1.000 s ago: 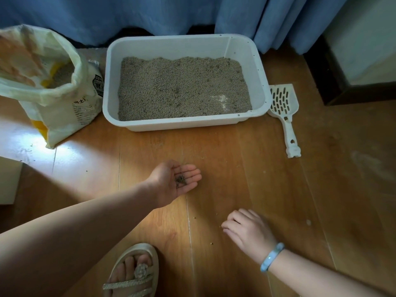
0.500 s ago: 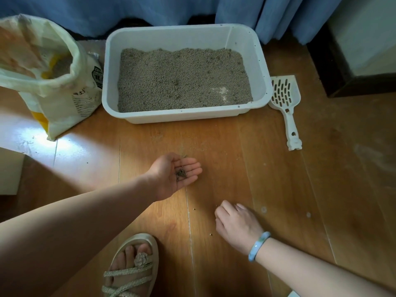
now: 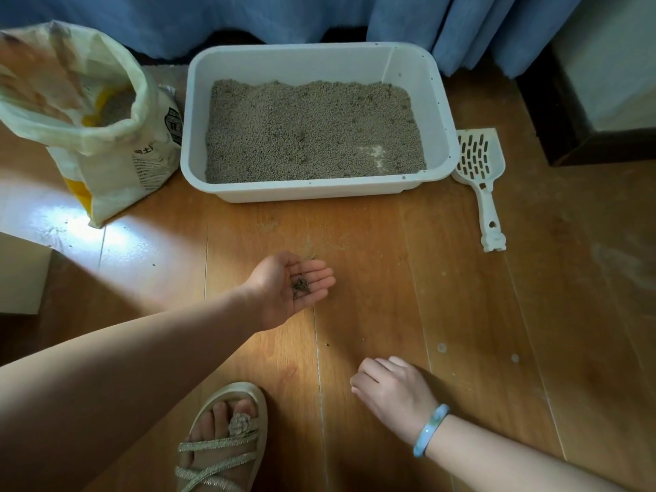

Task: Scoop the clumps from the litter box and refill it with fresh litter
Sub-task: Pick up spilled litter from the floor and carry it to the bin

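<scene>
A white litter box [image 3: 440, 101] filled with grey litter [image 3: 312, 133] stands on the wooden floor by the blue curtain. The slotted white scoop [image 3: 481, 179] lies on the floor just right of the box. An opened bag of litter [image 3: 92, 129] stands to the box's left. My left hand [image 3: 287, 289] is held palm up over the floor in front of the box, fingers straight, with a small pile of dark litter grains [image 3: 301, 286] on the palm. Nearer me, my right hand [image 3: 390, 392] is low over the floor, palm down, its fingers curled under; whether they pinch anything is hidden.
Stray grains [image 3: 327, 345] and dust dot the floorboards between my hands and the box. My sandalled foot [image 3: 223, 438] is at the bottom centre. A cardboard edge [image 3: 21, 275] sits at the left, a dark cabinet base [image 3: 585, 136] at the far right.
My right hand has drawn slightly left and nearer to me across the floor. My left hand has stayed palm up with the grains on it.
</scene>
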Tool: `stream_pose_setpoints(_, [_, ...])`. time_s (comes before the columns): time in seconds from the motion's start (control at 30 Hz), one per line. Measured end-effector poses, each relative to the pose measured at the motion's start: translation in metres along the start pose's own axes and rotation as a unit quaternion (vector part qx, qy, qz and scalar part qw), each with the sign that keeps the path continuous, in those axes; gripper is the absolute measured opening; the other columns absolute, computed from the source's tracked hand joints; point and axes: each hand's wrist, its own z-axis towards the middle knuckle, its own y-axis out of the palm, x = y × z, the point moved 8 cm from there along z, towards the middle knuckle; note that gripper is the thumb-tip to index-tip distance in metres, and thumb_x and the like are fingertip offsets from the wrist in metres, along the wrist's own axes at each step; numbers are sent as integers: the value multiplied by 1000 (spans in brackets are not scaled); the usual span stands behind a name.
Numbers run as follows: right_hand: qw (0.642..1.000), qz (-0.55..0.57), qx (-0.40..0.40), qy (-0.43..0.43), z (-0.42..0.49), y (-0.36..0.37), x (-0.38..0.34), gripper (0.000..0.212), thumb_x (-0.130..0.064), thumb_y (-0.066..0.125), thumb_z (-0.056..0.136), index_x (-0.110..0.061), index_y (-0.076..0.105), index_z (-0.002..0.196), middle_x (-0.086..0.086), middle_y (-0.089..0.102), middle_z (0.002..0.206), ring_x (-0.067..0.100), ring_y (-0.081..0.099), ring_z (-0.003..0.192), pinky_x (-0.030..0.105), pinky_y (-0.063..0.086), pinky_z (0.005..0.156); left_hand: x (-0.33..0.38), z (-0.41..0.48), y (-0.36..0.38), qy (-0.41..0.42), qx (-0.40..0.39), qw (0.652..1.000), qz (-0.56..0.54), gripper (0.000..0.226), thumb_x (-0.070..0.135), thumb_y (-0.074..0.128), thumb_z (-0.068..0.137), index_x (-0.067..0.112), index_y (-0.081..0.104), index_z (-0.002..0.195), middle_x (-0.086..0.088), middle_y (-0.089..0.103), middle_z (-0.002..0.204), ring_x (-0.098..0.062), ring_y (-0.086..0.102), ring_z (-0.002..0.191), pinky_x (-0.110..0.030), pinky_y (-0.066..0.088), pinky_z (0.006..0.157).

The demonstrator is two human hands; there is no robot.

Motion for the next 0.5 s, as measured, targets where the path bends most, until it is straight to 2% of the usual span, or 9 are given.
stream_pose_setpoints(0.17, [999, -32, -16, 12, 8, 11, -1, 14, -24, 77, 65, -21, 65, 70, -4, 56, 66, 12, 51, 48, 20, 39, 48, 2, 0, -1, 1, 5, 1000, -4, 43, 21, 27, 100, -1, 63, 110, -16, 71, 103, -26, 70, 95, -34, 56, 80])
stream_pose_setpoints(0.23, [999, -25, 3, 44, 14, 10, 4, 7, -26, 67, 75, -21, 64, 72, -4, 57, 69, 13, 51, 47, 21, 41, 49, 2, 1, -2, 2, 5, 1000, -5, 43, 21, 26, 100, -1, 63, 109, -16, 71, 103, -25, 70, 95, -34, 56, 80])
stream_pose_setpoints(0.3, [995, -2, 28, 94, 24, 5, 11, 17, -28, 51, 82, -20, 63, 73, -4, 57, 72, 15, 53, 50, 23, 44, 51, 2, 1, -3, 2, 6, 1000, -5, 43, 21, 27, 100, -1, 63, 109, -16, 71, 103, -26, 70, 94, -35, 56, 82])
stream_pose_setpoints(0.33, [993, 4, 39, 108, 30, 3, 13, 18, -28, 49, 82, -20, 63, 74, -4, 57, 72, 16, 54, 52, 23, 45, 52, 2, 1, -4, 2, 8, 1000, -6, 43, 21, 27, 99, -1, 63, 109, -17, 71, 103, -26, 70, 94, -35, 56, 82])
stream_pose_setpoints(0.4, [993, 4, 50, 110, 42, 1, 12, 6, -22, 61, 79, -19, 63, 75, -3, 57, 72, 17, 55, 55, 24, 45, 53, 2, 1, -7, 2, 11, 1000, -9, 43, 20, 27, 99, -2, 63, 109, -17, 71, 102, -26, 70, 93, -35, 56, 83])
stream_pose_setpoints(0.5, [992, 8, 45, 116, 56, 5, 10, 21, -12, 81, 63, -19, 64, 74, -3, 58, 72, 16, 56, 59, 24, 45, 55, 3, 3, -9, 1, 12, 1000, -10, 44, 21, 27, 99, -2, 63, 110, -17, 71, 102, -25, 70, 92, -34, 57, 81])
